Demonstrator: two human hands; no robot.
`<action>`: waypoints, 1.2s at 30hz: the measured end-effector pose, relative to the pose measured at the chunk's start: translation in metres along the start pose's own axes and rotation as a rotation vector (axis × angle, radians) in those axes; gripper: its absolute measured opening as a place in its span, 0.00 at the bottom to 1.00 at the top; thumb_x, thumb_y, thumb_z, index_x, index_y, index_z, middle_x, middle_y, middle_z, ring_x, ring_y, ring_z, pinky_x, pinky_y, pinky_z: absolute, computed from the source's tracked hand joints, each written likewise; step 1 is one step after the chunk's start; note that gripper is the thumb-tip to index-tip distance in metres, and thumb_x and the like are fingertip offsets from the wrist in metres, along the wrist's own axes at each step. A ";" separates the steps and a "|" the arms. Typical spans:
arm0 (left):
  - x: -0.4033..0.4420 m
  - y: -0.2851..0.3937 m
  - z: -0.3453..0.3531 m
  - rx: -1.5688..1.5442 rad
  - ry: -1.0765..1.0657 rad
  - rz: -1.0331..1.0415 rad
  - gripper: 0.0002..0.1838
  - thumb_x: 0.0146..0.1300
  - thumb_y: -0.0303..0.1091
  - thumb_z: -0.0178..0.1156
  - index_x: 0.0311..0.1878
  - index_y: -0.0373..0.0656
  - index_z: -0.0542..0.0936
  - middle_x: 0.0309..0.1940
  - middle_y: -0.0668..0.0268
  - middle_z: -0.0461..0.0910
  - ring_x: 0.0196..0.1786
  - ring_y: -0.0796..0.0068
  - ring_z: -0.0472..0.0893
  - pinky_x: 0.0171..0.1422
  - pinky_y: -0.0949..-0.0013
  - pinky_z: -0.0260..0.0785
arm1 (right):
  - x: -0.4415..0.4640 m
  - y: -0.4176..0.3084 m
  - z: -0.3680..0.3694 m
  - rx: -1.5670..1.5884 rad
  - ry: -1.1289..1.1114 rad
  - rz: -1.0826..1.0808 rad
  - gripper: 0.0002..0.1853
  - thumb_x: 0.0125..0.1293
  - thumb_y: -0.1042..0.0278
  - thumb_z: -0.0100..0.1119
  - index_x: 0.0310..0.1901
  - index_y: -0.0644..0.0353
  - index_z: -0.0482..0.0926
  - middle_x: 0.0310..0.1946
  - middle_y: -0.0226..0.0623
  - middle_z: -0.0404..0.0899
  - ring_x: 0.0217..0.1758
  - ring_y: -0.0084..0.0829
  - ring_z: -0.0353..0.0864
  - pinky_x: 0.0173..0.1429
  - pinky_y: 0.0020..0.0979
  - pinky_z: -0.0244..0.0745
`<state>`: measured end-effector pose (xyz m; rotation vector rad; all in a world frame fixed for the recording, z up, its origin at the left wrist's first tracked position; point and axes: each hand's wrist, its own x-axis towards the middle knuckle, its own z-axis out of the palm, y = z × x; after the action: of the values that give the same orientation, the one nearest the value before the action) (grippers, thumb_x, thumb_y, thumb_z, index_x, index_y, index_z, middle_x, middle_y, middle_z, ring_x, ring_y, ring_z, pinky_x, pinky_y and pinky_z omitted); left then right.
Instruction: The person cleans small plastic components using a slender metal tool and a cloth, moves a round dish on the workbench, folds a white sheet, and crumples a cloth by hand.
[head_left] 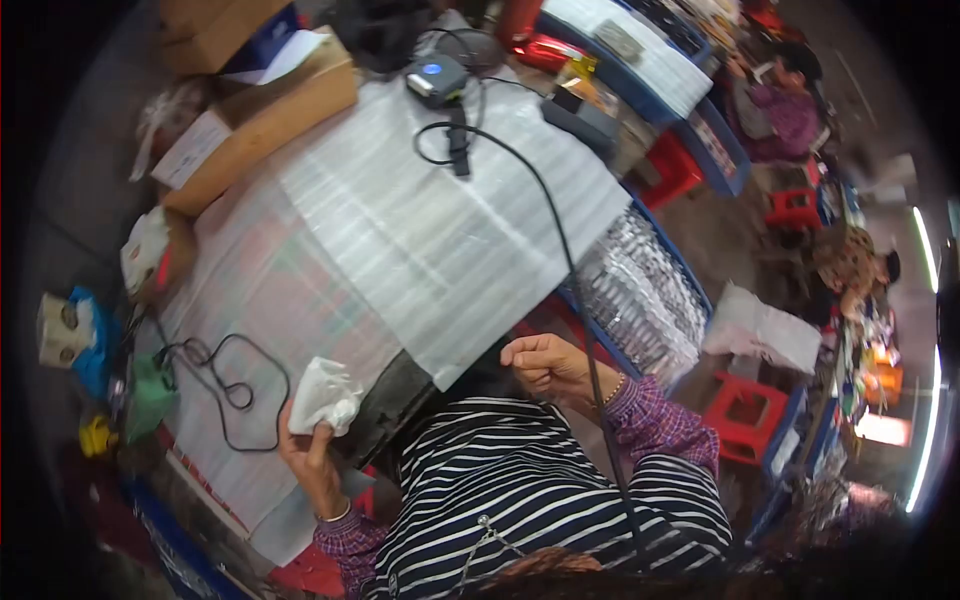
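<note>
My left hand (312,460) is closed on a crumpled white cloth or tissue (326,397), held over the near left edge of the table. My right hand (545,362) is off the table's near edge, in front of the striped apron (490,450), with its fingers curled together; whether anything small is between them is too small to tell. Between the hands lies a black flat surface (385,405), partly under a white foam sheet (450,230) that covers the table. A black cable (560,220) runs across the sheet and past my right forearm.
A black device with a strap (437,80) lies at the sheet's far end. Left are a cardboard box (270,120) and a looped cable (235,395). A blue crate of shiny wrapped pieces (640,290) and a red stool (745,417) stand right. People (790,105) sit farther off.
</note>
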<state>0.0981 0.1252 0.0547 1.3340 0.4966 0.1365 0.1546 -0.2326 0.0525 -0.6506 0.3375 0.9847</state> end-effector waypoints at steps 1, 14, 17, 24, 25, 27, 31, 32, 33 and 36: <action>0.000 0.002 0.002 -0.024 -0.020 -0.010 0.26 0.51 0.23 0.62 0.56 0.32 0.71 0.49 0.59 0.76 0.52 0.68 0.76 0.60 0.67 0.64 | -0.012 0.002 -0.008 -0.036 0.072 -0.023 0.08 0.66 0.71 0.54 0.44 0.64 0.75 0.15 0.18 0.57 0.15 0.13 0.52 0.19 0.17 0.46; 0.004 -0.005 0.003 0.059 -0.088 0.038 0.27 0.57 0.26 0.63 0.59 0.35 0.68 0.50 0.61 0.74 0.50 0.70 0.75 0.54 0.70 0.69 | -0.050 0.006 -0.067 -0.655 0.389 -0.216 0.16 0.57 0.69 0.66 0.45 0.68 0.78 0.38 0.36 0.82 0.41 0.22 0.80 0.50 0.22 0.73; 0.004 -0.003 0.005 0.079 -0.068 0.042 0.28 0.56 0.26 0.63 0.60 0.35 0.67 0.50 0.61 0.74 0.51 0.70 0.76 0.54 0.70 0.69 | -0.044 0.005 -0.072 -0.640 0.456 -0.186 0.15 0.59 0.75 0.61 0.48 0.65 0.78 0.38 0.35 0.82 0.41 0.23 0.80 0.50 0.24 0.73; 0.004 -0.008 0.000 0.125 -0.053 0.028 0.30 0.50 0.24 0.64 0.59 0.35 0.69 0.49 0.63 0.76 0.51 0.72 0.76 0.56 0.69 0.70 | -0.027 0.000 -0.051 -0.898 0.650 -0.284 0.11 0.60 0.67 0.63 0.38 0.66 0.82 0.26 0.31 0.81 0.26 0.18 0.76 0.31 0.20 0.70; 0.004 -0.001 0.003 0.127 -0.049 0.015 0.29 0.50 0.23 0.65 0.58 0.36 0.70 0.48 0.64 0.76 0.50 0.73 0.76 0.56 0.69 0.70 | -0.020 0.005 -0.047 -0.833 0.568 -0.402 0.09 0.60 0.69 0.63 0.38 0.67 0.82 0.27 0.31 0.81 0.26 0.19 0.76 0.31 0.20 0.70; 0.007 0.017 0.004 0.137 -0.093 0.040 0.26 0.51 0.20 0.63 0.56 0.37 0.72 0.46 0.66 0.76 0.49 0.75 0.76 0.53 0.71 0.70 | -0.006 0.006 -0.032 -1.083 0.522 -0.542 0.08 0.59 0.73 0.62 0.38 0.68 0.81 0.26 0.31 0.80 0.27 0.18 0.76 0.33 0.20 0.71; 0.026 0.055 -0.015 0.278 -0.082 0.209 0.25 0.52 0.19 0.63 0.55 0.39 0.74 0.42 0.68 0.78 0.42 0.81 0.78 0.46 0.75 0.72 | 0.021 0.006 0.002 -1.226 0.353 -0.638 0.06 0.58 0.77 0.60 0.38 0.67 0.81 0.26 0.34 0.80 0.27 0.19 0.76 0.32 0.21 0.70; 0.031 0.064 -0.027 0.338 -0.020 0.262 0.25 0.51 0.19 0.63 0.55 0.39 0.74 0.42 0.68 0.78 0.42 0.81 0.78 0.45 0.75 0.72 | 0.030 0.008 0.007 -1.281 0.304 -0.695 0.06 0.57 0.77 0.61 0.37 0.66 0.81 0.25 0.36 0.80 0.25 0.20 0.75 0.31 0.21 0.69; 0.038 0.074 -0.038 0.398 0.035 0.307 0.24 0.51 0.20 0.64 0.55 0.39 0.74 0.42 0.67 0.79 0.41 0.81 0.78 0.45 0.76 0.73 | 0.038 0.010 0.013 -1.331 0.262 -0.749 0.06 0.57 0.77 0.61 0.37 0.65 0.81 0.24 0.37 0.79 0.24 0.21 0.75 0.30 0.22 0.68; 0.066 0.111 -0.075 0.381 0.181 0.530 0.25 0.50 0.20 0.63 0.55 0.37 0.74 0.43 0.65 0.79 0.44 0.79 0.79 0.47 0.75 0.73 | 0.056 0.013 0.041 -1.496 0.158 -0.866 0.06 0.55 0.79 0.62 0.36 0.61 0.81 0.21 0.38 0.75 0.19 0.30 0.72 0.25 0.27 0.65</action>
<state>0.1454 0.2445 0.1319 1.8177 0.3166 0.6291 0.1719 -0.1640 0.0491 -2.0072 -0.6330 0.1712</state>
